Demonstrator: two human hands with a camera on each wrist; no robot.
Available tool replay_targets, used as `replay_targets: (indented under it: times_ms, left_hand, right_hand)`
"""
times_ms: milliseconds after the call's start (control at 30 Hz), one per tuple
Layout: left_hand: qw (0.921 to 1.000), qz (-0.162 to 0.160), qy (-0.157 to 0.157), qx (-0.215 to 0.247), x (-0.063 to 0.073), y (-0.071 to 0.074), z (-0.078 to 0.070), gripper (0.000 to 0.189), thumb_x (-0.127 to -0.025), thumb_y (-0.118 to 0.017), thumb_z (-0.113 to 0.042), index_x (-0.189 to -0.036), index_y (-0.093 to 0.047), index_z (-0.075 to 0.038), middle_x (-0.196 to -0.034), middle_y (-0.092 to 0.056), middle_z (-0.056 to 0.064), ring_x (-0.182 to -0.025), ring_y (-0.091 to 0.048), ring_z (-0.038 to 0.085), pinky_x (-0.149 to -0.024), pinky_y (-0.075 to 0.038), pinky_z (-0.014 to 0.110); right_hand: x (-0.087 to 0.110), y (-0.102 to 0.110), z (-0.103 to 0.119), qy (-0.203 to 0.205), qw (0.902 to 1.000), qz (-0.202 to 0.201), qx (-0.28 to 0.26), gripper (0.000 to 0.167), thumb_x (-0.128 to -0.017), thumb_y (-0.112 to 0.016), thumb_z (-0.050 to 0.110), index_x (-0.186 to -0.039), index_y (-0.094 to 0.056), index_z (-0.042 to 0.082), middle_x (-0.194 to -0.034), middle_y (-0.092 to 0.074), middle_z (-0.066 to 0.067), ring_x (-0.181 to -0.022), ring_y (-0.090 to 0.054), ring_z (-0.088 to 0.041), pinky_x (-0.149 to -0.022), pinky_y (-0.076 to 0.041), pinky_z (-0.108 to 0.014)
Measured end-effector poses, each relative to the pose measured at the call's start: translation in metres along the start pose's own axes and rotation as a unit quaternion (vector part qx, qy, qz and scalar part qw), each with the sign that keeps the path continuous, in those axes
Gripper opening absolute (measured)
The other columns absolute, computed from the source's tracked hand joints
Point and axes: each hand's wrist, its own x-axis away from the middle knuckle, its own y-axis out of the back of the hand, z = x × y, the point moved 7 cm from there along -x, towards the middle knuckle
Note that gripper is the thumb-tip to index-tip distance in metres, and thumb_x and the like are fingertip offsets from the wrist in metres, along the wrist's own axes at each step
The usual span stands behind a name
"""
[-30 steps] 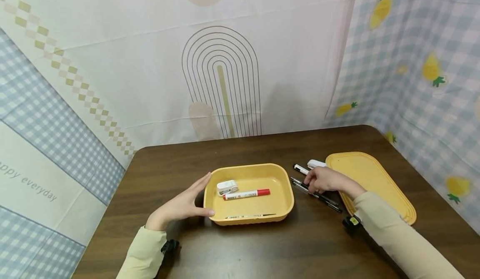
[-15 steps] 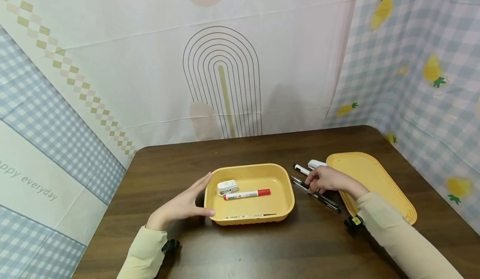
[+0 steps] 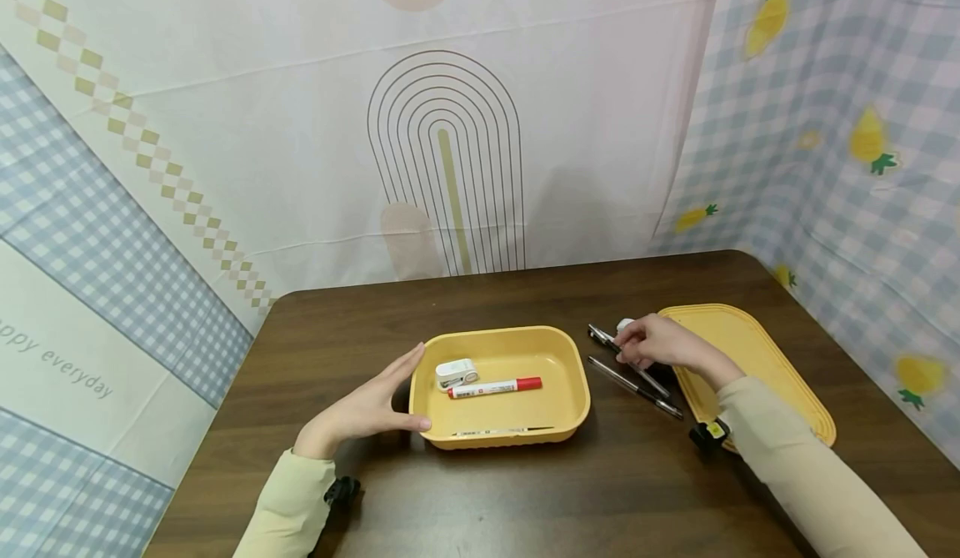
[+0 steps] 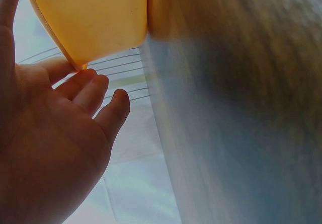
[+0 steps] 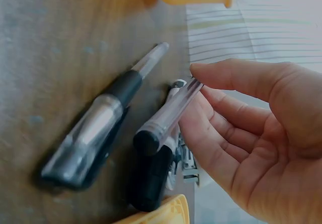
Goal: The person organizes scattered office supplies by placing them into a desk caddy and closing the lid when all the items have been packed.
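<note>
My left hand (image 3: 367, 412) is spread along the left side of a yellow plastic box (image 3: 480, 412), thumb at the front corner and fingers at the back corner. In the left wrist view its fingertips touch the box's rim. My right hand (image 3: 660, 345) pinches a clear-barrelled pen (image 5: 168, 110) with a black end between thumb and fingers. A second clear pen (image 3: 633, 387) with a black grip lies on the table just in front. Beneath the held pen, the right wrist view shows a black-capped marker (image 5: 151, 178). Inside the box are a small white stapler (image 3: 454, 373) and a red-capped marker (image 3: 495, 388).
A yellow lid (image 3: 750, 366) lies flat to the right, partly under the right forearm. A white object (image 3: 625, 324) shows behind the right hand, mostly hidden. A slim dark-tipped item (image 3: 502, 432) lies along the box's front wall. Patterned cloth (image 3: 600, 124) hangs behind the brown table (image 3: 480, 500).
My right hand has picked up one of the two pens lying side by side and moved it slightly back, over the black-capped marker. My left hand stays at the box.
</note>
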Motion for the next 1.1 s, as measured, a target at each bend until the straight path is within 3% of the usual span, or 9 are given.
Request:
replay_targets:
  times_ms: [467,633,900,1100]
  left_hand:
    - [1.0000,0.001,0.003,-0.001,0.002,-0.001,-0.002,0.115,-0.080,-0.083,-0.050,-0.164,-0.011,-0.021,-0.170,-0.007,0.004,-0.153,-0.011,0.023,-0.118,-0.021,0.053]
    - [1.0000,0.003,0.002,0.000,0.002,-0.002,-0.001,0.115,-0.079,-0.083,-0.051,-0.164,-0.011,-0.021,-0.170,-0.007,0.004,-0.153,-0.010,0.023,-0.118,-0.021,0.053]
    - [1.0000,-0.001,-0.003,-0.005,-0.001,-0.001,-0.002,0.114,-0.080,-0.083,-0.050,-0.164,-0.011,-0.020,-0.169,-0.008,0.006,-0.153,-0.011,0.026,-0.118,-0.022,0.054]
    - [1.0000,-0.001,0.003,0.000,0.000,0.000,-0.002,0.114,-0.080,-0.083,-0.049,-0.164,-0.011,-0.021,-0.170,-0.007,0.005,-0.153,-0.010,0.025,-0.118,-0.021,0.054]
  right_hand:
    - [-0.001,0.025,0.013,0.016,0.9994,-0.030,-0.008,0.039,-0.097,-0.061,0.009,-0.128,-0.059,-0.014,-0.096,-0.071,-0.016,-0.077,-0.064,-0.023,-0.071,-0.057,-0.042]
    - [0.002,0.034,0.016,0.015,0.9989,-0.042,-0.011,0.040,-0.100,-0.059,0.010,-0.131,-0.056,-0.014,-0.106,-0.071,-0.020,-0.085,-0.069,-0.028,-0.074,-0.059,-0.040]
    - [0.003,0.059,0.026,0.017,0.9963,-0.079,-0.030,0.045,-0.100,-0.064,0.017,-0.134,-0.056,-0.011,-0.107,-0.069,-0.020,-0.089,-0.069,-0.033,-0.079,-0.059,-0.043]
    - [0.001,0.066,0.034,0.023,0.9952,-0.085,-0.044,0.049,-0.100,-0.065,0.021,-0.138,-0.054,-0.006,-0.116,-0.067,-0.022,-0.092,-0.069,-0.032,-0.080,-0.058,-0.045]
